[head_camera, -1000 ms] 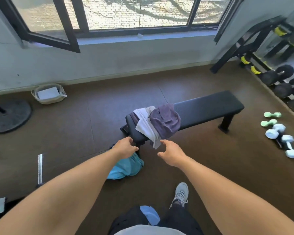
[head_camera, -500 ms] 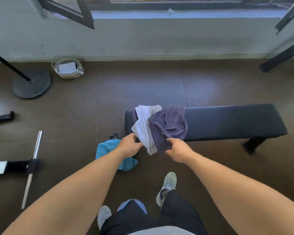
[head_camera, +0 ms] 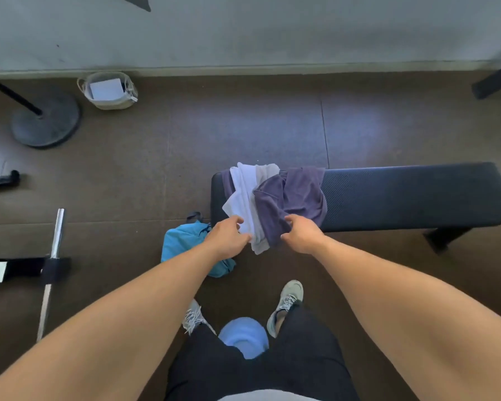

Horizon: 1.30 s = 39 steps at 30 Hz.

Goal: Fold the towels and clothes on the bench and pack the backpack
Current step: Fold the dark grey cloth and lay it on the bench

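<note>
1. Left hand [head_camera: 229,238] pinches the lower edge of the white towel [head_camera: 243,198].
2. Right hand [head_camera: 302,237] grips the hem of the purple garment [head_camera: 292,204], fingers curled into the cloth.
3. Both cloths lie heaped on the left end of the dark worktop [head_camera: 402,195], hanging over its near edge.
4. On the floor beside that end, a blue backpack [head_camera: 182,244] lies partly hidden by the left forearm.
</note>
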Tool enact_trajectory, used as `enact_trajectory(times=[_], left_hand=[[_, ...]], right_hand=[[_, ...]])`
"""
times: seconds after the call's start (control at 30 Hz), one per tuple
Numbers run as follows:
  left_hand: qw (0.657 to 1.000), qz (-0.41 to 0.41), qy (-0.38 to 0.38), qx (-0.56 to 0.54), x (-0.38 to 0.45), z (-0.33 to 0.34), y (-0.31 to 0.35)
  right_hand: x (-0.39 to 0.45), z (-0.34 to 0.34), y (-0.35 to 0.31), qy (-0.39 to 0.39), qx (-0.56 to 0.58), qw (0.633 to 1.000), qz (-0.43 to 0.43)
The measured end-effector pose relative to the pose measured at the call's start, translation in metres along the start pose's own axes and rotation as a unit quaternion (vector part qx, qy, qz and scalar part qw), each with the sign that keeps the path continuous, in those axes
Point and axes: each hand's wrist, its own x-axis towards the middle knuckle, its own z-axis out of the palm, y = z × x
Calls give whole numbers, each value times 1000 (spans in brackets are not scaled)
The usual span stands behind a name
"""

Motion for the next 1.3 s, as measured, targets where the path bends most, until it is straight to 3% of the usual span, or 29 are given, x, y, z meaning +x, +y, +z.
enact_trajectory(times=[0.23, 0.4, 0.5, 0.57, 0.63, 0.8, 0.93, 1.13, 1.2, 1.3], left_hand=[[993, 50, 13, 107, 111, 5, -65], [959, 179, 94, 200, 247, 55, -99], [921, 251, 128, 267, 313, 107, -116], [897, 280, 207, 274, 339, 140, -129], [878, 296, 273, 257, 354, 157, -136], [865, 297, 304, 266, 362, 161, -136], [868, 299, 305, 254, 362, 164, -136], [882, 292, 310, 203, 359, 165, -139], [886, 288, 316, 183, 353, 167, -139], [895, 279, 307, 163, 341, 167, -140]], right_hand=[[125, 49, -2, 57, -21, 998, -3], [251, 93, 38, 170, -106, 979, -26], [299, 140, 70, 291, -153, 933, -144], [318, 163, 88, 401, -107, 882, -222], [329, 170, 99, 454, -62, 846, -273], [333, 176, 104, 479, -33, 823, -302], [335, 179, 104, 509, -75, 814, -271], [324, 183, 102, 550, -100, 774, -298], [310, 183, 99, 551, -41, 772, -313], [255, 185, 76, 522, 158, 749, -377]])
